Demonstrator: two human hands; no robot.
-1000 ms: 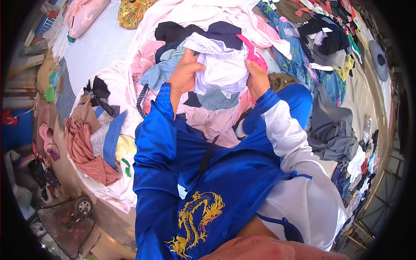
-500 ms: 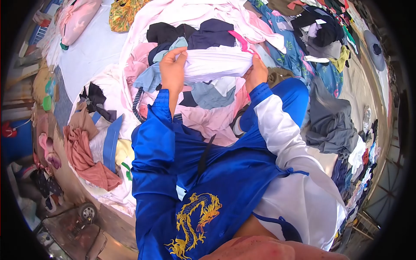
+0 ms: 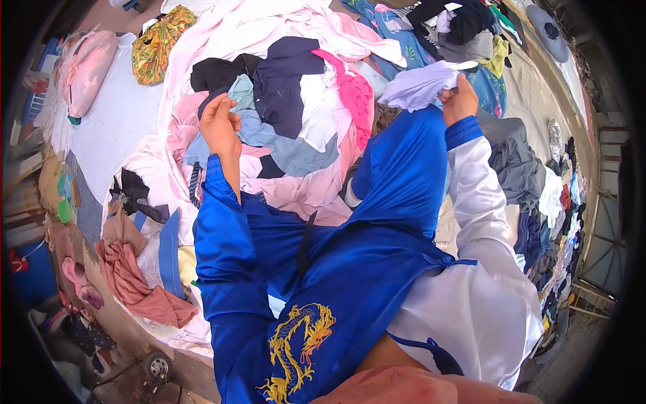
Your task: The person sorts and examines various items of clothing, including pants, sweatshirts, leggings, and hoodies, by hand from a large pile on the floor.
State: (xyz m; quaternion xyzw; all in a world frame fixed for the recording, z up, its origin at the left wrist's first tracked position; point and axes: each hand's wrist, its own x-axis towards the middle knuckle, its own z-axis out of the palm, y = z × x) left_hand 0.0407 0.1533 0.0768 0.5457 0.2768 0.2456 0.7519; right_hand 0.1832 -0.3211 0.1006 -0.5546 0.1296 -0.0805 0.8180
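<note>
My right hand (image 3: 460, 99) is closed on one end of a lavender cloth (image 3: 418, 85), which hangs out to the left above my blue-clad knee. My left hand (image 3: 221, 124) is raised over the left side of the clothes pile, its fingers bent close to a dark cloth edge; whether it pinches anything is too small to tell. Between the hands lie a dark navy garment (image 3: 288, 81), a white garment (image 3: 319, 108), a bright pink cloth (image 3: 354, 101) and a grey-blue cloth (image 3: 303, 159).
A patterned yellow-green bundle (image 3: 161, 47) and a pink bundle (image 3: 91, 71) stand at the upper left. Rust-pink clothing (image 3: 141, 276) lies at the lower left. Dark grey garments (image 3: 515, 161) lie to the right, and a wheel (image 3: 157, 365) is at the bottom left.
The lavender cloth was stretched between both hands; now only my right hand has it, farther right. My left hand let go and moved left. The view has shifted, uncovering the navy and white garments.
</note>
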